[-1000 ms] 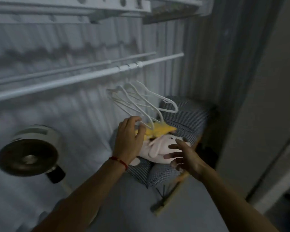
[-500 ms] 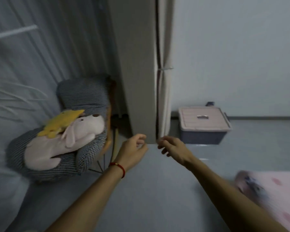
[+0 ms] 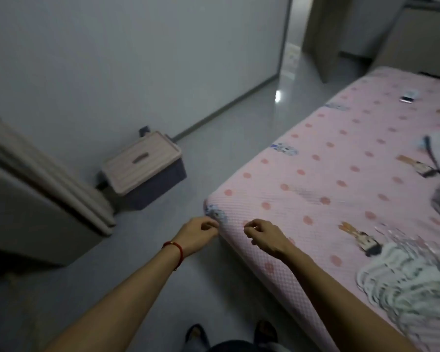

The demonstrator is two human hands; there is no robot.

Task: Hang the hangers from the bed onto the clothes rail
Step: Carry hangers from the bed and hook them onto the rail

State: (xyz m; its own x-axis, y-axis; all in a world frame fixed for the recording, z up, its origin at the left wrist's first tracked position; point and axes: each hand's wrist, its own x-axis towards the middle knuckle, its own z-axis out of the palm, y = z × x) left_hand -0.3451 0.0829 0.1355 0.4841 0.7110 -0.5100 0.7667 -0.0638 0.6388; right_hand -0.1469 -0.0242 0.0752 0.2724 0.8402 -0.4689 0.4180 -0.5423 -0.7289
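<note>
- Firstly, the left hand point(image 3: 197, 235) was held out over the floor point(image 3: 142, 250) just beside the near corner of the bed point(image 3: 328, 179); its fingers were loosely curled and gripped nothing.
- The right hand point(image 3: 263, 236) hung over the bed's near edge, well apart from the hangers; its fingers were likewise loosely curled and empty.
- The hangers point(image 3: 407, 283), a blurred pale pile, lay on the pink dotted cover near the bed's lower right side, close to the frame edge.
- Open floor ran between the bed's long left edge and the wall point(image 3: 137, 59), up to a doorway point(image 3: 290, 47) at the far end.
- A lidded storage box point(image 3: 142, 168) stood against the wall, apart from the bed corner, with floor between them.
- A pale cabinet panel point(image 3: 36, 199) bounded the left side.
- Two slippered feet point(image 3: 264, 331) stood on the floor beside the bed.
</note>
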